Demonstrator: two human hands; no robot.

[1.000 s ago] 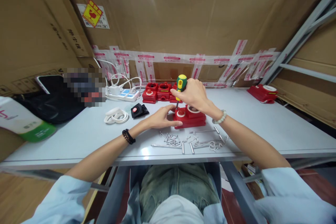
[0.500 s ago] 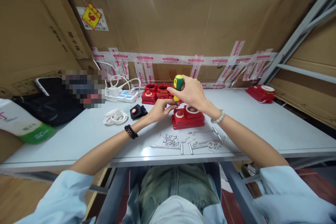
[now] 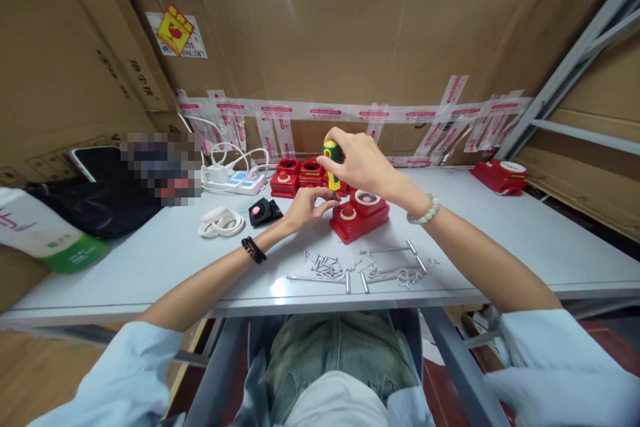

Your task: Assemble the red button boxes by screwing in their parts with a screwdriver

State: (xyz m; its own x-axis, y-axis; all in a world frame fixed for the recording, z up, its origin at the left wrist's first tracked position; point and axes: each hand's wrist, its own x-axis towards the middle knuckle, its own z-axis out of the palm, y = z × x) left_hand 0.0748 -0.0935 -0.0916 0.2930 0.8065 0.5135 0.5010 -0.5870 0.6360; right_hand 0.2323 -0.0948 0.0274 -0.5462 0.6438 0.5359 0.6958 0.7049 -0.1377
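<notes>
A green and yellow screwdriver [image 3: 332, 167] stands upright, its handle gripped by my right hand [image 3: 361, 163]. Its tip is down at the left back corner of a red box [image 3: 361, 223], which has a red button and a round part with a white ring. My left hand [image 3: 309, 208] is at that same corner, thumb and fingers pinched around the lower end of the screwdriver; whatever small piece lies between them is too small to make out. In front of the box lie loose screws [image 3: 327, 267] and metal T-shaped rods [image 3: 320, 279].
Several red boxes [image 3: 285, 178] stand behind my hands, near a white power strip [image 3: 245, 181]. A black part [image 3: 264, 212] and white rings [image 3: 221, 223] lie to the left. Another red box [image 3: 499, 177] is at the far right. Cardboard [image 3: 320, 33] walls the back.
The red box has turned slightly, its left end now nearer me. My right hand has shifted a little left and up with the screwdriver, and its fingers have changed position around the handle.
</notes>
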